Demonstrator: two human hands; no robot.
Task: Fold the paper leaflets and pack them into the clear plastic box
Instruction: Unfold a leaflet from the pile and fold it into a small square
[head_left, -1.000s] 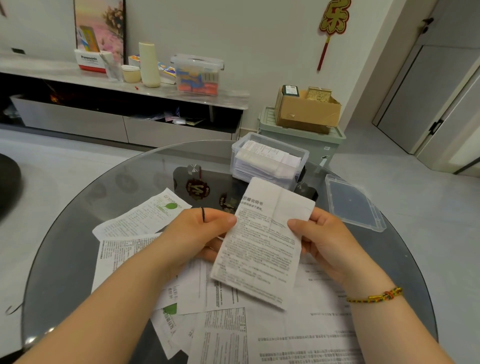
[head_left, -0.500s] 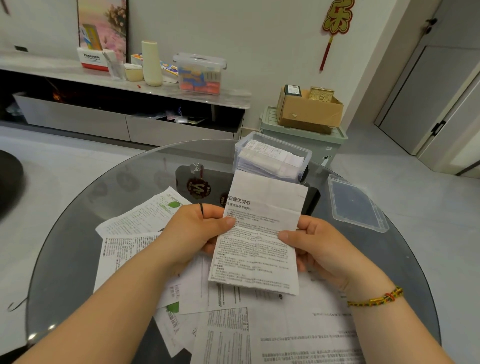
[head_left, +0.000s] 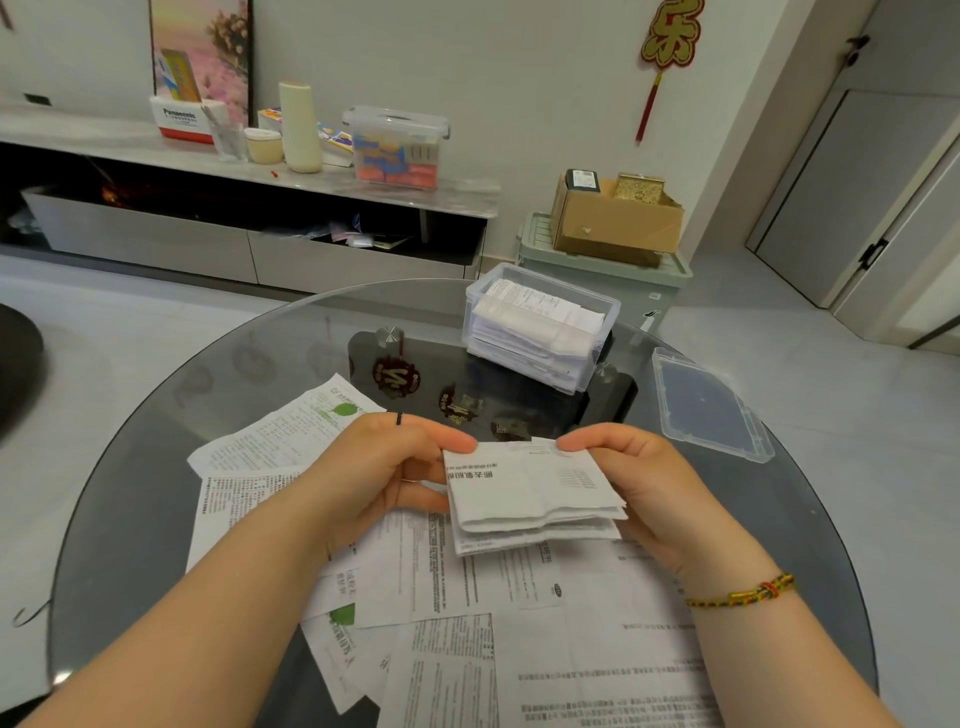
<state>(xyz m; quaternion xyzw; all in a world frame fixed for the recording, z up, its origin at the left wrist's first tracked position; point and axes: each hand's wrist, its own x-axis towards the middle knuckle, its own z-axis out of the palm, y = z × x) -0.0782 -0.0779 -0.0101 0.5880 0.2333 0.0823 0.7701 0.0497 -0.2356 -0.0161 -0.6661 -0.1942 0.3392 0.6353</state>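
Here, my left hand (head_left: 395, 467) and right hand (head_left: 639, 483) pinch the folded leaflet (head_left: 524, 493) above the worktop (head_left: 156, 493); clear plastic box (head_left: 597, 343) at one o'clock.

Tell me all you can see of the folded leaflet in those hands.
The leaflet is thin white paper with black print, folded into several layers whose lower edges fan apart. The left hand and right hand pinch its top corners, holding it above loose sheets on the table.
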